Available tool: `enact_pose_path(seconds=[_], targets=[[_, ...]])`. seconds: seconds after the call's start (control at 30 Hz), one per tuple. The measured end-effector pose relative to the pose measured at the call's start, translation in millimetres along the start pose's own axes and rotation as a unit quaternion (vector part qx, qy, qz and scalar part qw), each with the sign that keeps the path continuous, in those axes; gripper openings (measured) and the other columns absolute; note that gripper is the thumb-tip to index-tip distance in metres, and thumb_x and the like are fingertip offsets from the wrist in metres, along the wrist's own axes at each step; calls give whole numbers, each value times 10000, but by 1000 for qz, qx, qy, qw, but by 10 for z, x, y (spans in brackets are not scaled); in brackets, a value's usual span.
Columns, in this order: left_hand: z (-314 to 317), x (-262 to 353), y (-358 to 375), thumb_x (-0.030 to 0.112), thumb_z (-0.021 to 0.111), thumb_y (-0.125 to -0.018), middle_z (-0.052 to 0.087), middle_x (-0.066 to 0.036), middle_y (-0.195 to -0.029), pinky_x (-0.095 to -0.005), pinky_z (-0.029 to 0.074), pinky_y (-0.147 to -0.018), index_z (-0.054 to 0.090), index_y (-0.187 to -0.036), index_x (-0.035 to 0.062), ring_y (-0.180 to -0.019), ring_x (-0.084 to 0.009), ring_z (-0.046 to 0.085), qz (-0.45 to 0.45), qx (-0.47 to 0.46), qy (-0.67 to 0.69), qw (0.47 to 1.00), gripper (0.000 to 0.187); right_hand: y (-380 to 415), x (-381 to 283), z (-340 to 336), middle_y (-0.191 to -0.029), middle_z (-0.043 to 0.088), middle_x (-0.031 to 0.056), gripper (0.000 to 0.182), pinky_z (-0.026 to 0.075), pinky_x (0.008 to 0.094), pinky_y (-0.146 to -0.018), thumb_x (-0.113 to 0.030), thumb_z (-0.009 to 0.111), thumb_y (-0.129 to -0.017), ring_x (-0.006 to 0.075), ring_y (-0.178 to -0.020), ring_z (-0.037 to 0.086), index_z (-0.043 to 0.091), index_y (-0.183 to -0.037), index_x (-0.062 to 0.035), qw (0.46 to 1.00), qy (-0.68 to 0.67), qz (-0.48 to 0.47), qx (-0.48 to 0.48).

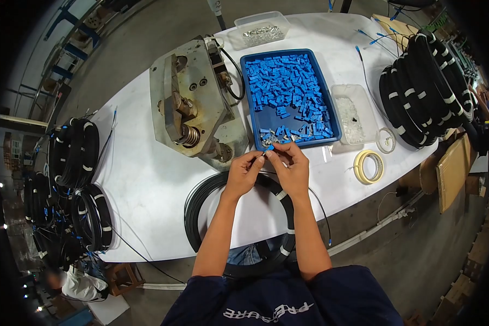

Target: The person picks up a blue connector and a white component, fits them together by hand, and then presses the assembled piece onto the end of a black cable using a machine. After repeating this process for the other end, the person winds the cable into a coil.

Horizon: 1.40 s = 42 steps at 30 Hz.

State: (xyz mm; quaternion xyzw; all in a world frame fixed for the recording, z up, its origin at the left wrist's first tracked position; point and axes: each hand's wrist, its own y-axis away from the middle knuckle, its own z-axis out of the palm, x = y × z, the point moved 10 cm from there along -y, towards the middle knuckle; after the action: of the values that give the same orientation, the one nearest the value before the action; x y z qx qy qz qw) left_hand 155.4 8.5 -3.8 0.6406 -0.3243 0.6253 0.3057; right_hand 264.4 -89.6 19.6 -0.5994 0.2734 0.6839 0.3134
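Note:
My left hand (242,173) is closed in a pinch on the end of a black cable, close to my right hand. Between the fingertips of my right hand (292,171) is a small blue connector (270,147), meeting the cable end. Whether the two are joined is too small to tell. A coil of black cable (192,209) with white tape bands lies under my forearms, partly over the table edge. Just beyond my hands stands a blue tray (337,122) of many loose blue connector pieces, with some grey and clear bits at its near end.
A metal press-like machine (193,103) stands left of the tray. Clear containers (353,117) with small clear parts and a tape roll (368,167) are to the right. Cable coils are stacked right (418,92) and left (79,157). Another person (84,285) is at lower left.

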Motion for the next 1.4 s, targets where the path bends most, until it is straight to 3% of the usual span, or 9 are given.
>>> enact_pose_path(seconds=[0.33,0.47,0.6,0.67,0.8,1.2,1.27,1.4], targets=[[2,-134,-35,181,519,-1036,617,3,-982,-247,450,-825,629,-1076,2,-886,-72,544,-8,-31,76,997,214,7,-40,120,-1032,688,90,330,524,272,-817,-38,685,-898,144,-965,645,651,-1225,-13,997,-48,7,-67],[25,-232,-44,178,535,-1031,631,-14,-1037,-258,466,-875,625,-1078,7,-944,-80,564,-22,-80,107,991,199,19,-274,130,-1016,692,99,261,517,285,-812,-44,699,-872,168,-931,653,696,-1131,-4,997,-3,-50,-61],[73,-56,-55,143,547,-1021,625,-10,-1016,-251,465,-871,626,-1087,-2,-944,-83,565,-31,-58,142,988,178,36,-362,153,-993,692,122,206,515,313,-810,-39,718,-833,216,-923,657,731,-1036,-6,995,40,-75,-53],[91,53,-67,129,536,-1022,562,-2,-934,-248,503,-839,617,-1056,-28,-903,-91,575,-8,-69,115,991,180,48,-364,155,-988,693,124,197,516,317,-809,-36,722,-828,225,-925,656,734,-1023,-8,992,60,-105,-45],[68,108,-61,114,538,-1017,572,-18,-965,-248,508,-842,624,-1072,-38,-911,-100,584,19,-74,105,992,183,82,-398,154,-988,686,124,182,520,320,-813,-37,736,-817,243,-920,656,735,-996,-7,982,96,-161,-35],[58,36,-51,75,556,-1000,581,-23,-953,-240,490,-823,643,-1055,-43,-884,-95,562,18,-73,110,991,156,97,-246,156,-1009,671,111,158,519,307,-809,-30,706,-845,212,-903,659,718,-999,1,992,43,-119,-20],[40,-5,-48,90,570,-997,571,-14,-934,-228,462,-765,646,-1044,-36,-843,-86,525,20,-67,123,990,154,83,-248,155,-1004,674,113,155,522,306,-799,-20,697,-846,215,-889,662,715,-998,4,992,44,-113,-23],[5,-96,-33,128,612,-984,572,6,-931,-230,454,-795,648,-983,-13,-853,-74,528,-8,-51,93,994,146,58,-265,143,-982,680,120,152,529,305,-772,5,679,-842,229,-850,668,706,-992,13,991,64,-113,-31]])
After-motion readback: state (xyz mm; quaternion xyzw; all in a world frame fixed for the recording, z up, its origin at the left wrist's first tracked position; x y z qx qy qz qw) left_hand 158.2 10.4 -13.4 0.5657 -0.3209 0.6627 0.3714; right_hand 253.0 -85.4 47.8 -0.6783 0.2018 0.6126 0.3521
